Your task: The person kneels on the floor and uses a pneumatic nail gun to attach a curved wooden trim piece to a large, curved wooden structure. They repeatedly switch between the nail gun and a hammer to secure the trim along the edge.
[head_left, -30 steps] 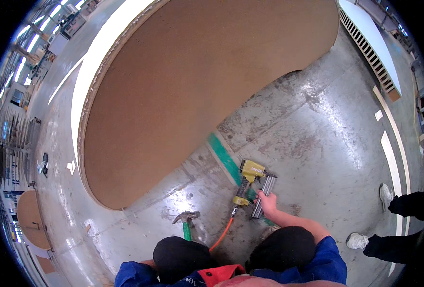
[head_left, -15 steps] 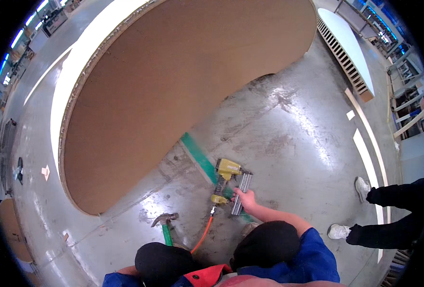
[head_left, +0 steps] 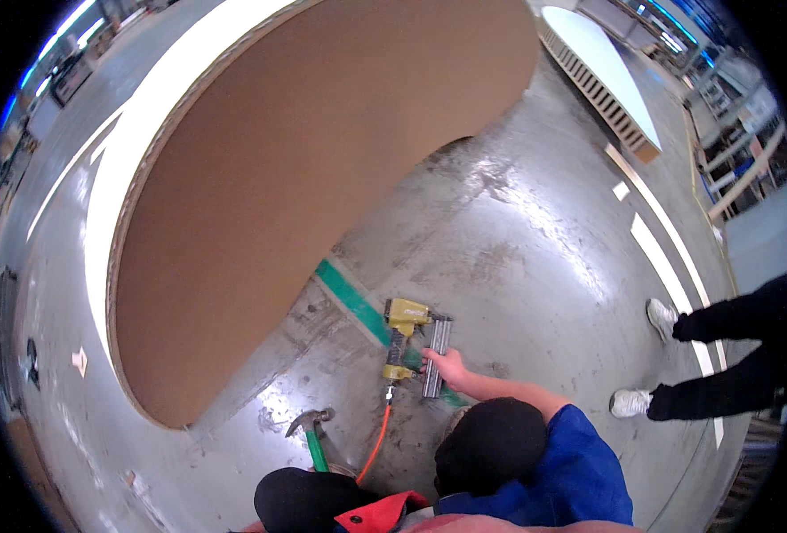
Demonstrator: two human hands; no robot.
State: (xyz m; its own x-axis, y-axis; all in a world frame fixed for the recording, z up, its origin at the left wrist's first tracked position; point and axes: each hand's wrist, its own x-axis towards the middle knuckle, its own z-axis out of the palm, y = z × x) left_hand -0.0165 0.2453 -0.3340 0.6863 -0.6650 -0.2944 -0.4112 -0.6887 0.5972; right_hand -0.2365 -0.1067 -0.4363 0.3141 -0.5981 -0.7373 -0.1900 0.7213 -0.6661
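My right hand (head_left: 447, 367) is closed around the silver magazine (head_left: 439, 336) of a yellow and black air nail gun (head_left: 408, 313). The gun is in front of my knees, with its nose toward the right. An orange air hose (head_left: 378, 444) runs from the base of its handle back toward me. Whether the gun rests on the floor or is held just above it, I cannot tell. My left hand is out of sight. A claw hammer (head_left: 311, 423) with a green handle lies to the left of the hose.
A large curved brown panel (head_left: 304, 160) with a white edge fills the far left. A white-topped slatted piece (head_left: 611, 75) lies at the far right. Pale curved strips (head_left: 669, 266) are on the grey floor (head_left: 518, 266). A person in dark trousers (head_left: 722, 355) is at my right.
The view has turned slightly, shifting far-right things leftward in the picture. My right hand keeps its grip on the nail gun's magazine, and the gun appears slightly more upright in the picture.
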